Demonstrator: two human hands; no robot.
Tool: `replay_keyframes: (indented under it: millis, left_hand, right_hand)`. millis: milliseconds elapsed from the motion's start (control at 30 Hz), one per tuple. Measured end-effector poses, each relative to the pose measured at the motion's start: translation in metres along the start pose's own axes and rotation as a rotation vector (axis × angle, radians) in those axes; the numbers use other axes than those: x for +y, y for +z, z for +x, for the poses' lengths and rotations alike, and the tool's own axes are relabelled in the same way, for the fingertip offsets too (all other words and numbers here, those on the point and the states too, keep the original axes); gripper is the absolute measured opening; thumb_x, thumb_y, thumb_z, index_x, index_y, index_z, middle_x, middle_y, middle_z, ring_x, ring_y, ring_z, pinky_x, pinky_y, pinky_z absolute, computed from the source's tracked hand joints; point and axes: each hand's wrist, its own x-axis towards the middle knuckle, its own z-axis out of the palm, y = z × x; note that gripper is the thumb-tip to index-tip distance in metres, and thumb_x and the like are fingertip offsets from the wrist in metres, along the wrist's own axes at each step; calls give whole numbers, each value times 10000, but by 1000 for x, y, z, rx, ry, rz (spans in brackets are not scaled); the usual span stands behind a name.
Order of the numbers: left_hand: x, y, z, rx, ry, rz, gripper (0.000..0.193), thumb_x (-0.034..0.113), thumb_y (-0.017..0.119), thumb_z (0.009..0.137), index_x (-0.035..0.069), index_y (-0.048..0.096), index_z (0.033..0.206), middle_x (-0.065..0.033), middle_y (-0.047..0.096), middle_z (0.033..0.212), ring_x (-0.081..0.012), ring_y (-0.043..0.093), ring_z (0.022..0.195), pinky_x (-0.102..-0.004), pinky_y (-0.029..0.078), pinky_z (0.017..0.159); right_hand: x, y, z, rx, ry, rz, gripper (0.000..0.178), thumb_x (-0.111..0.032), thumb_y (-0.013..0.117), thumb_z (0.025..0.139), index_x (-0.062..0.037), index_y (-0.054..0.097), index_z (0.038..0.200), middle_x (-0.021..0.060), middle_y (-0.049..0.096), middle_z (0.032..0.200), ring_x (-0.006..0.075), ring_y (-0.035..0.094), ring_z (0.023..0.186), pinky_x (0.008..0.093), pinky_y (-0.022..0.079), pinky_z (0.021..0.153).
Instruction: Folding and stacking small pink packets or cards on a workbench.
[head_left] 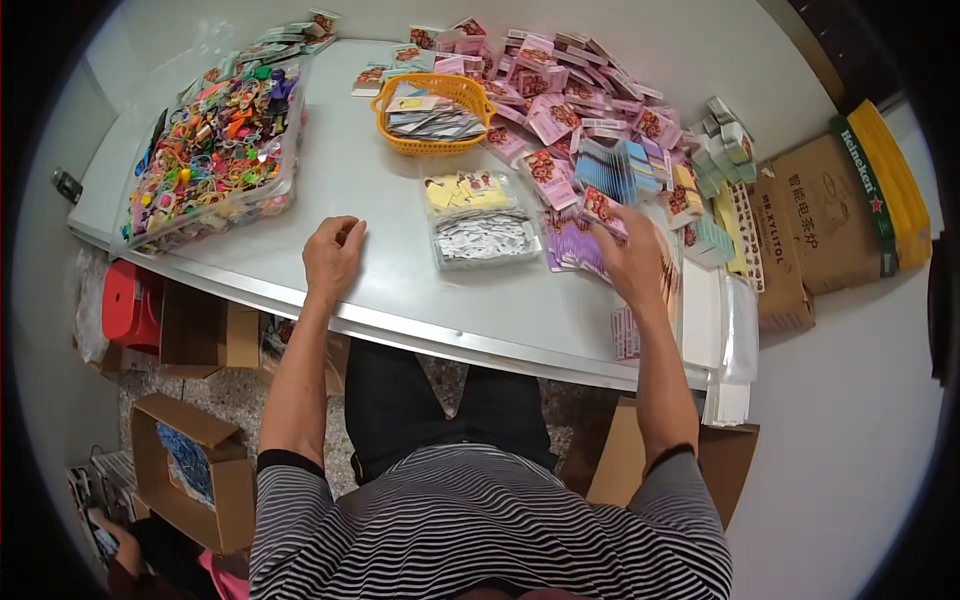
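Note:
My right hand (636,262) is closed on a small pink box (602,207) with a red picture, above the right part of the table. Under and beside it lie purple printed cards (575,243) in a fanned stack, with blue cards (604,172) just beyond. My left hand (333,257) rests near the table's front edge, its fingers curled and nothing visible in them. Between the hands stands a clear plastic container (484,262) with yellow pieces (468,190) at the far side and white-and-black packets (484,236) at the near side.
A clear bin (222,215) of colourful trinkets stands at left. Behind the container is an orange basket (432,148) of cards. Pink boxes (552,118) are heaped at the back right, with pale green boxes (722,150) beside them. Cardboard cartons (805,215) stand right; an open carton (225,470) is on the floor.

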Motion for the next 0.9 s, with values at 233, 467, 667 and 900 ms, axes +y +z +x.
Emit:
replay_keyframes:
  millis: [233, 467, 667, 900]
  left_hand:
    - [-4, 5, 5, -42, -73, -170, 252, 219, 737, 936, -27, 752, 987, -91, 739, 826, -137, 668, 748, -277, 535, 713]
    - [-2, 4, 6, -36, -81, -108, 257, 225, 746, 933, -29, 750, 973, -79, 734, 812, -122, 657, 734, -265, 529, 704]
    - [-8, 9, 6, -31, -62, -128, 238, 207, 752, 932, -24, 744, 990, -62, 720, 797, -117, 647, 713, -255, 518, 679]
    - [25, 1, -12, 175, 112, -183, 626, 151, 833, 842, 49, 544, 1388, -131, 605, 1296, -217, 640, 1062, -342, 580, 790]
  right_hand:
    - [44, 81, 79, -483, 74, -389, 482, -392, 782, 769, -64, 656, 1098, 178, 687, 1116, 370, 589, 1141, 500, 425, 993]
    - [67, 123, 74, -351, -52, -527, 535, -356, 746, 781, -56, 609, 1203, 205, 686, 1111, 374, 599, 1131, 592, 300, 1076]
    - [67, 100, 91, -240, 43, -372, 368, -287, 655, 920, -44, 614, 1194, 217, 713, 1007, 384, 667, 966, 543, 392, 1026]
    - [-12, 41, 102, -332, -67, 193, 342, -240, 571, 1019, -29, 652, 1276, 209, 715, 1116, 337, 693, 1008, 415, 535, 886]
